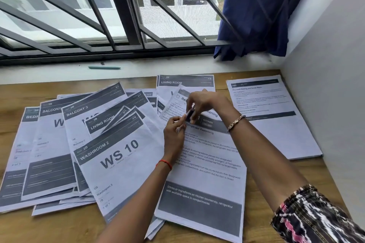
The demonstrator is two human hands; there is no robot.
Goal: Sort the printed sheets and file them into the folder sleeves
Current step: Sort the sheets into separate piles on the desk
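Observation:
Printed sheets lie spread over a wooden table [276, 189]. A "WASHROOM 2 / WS 10" sheet [120, 162] tops a fanned pile at the left. In the middle lies a "Refrigerator Restocking" sheet [205, 173]. My left hand [174, 126] and my right hand [201, 102] meet over its top edge and together pinch a small dark object [190, 115], perhaps a clip; I cannot tell what it is. A "Bed…" sheet [178, 102] sits tilted under my right hand. No folder shows.
A separate stack of text sheets [276, 124] lies at the right by the white wall [325, 85]. A "LIVING ROOM" sheet [183, 83] lies at the back. A teal pen [104, 67] rests on the window sill. A blue curtain [256, 12] hangs at the barred window.

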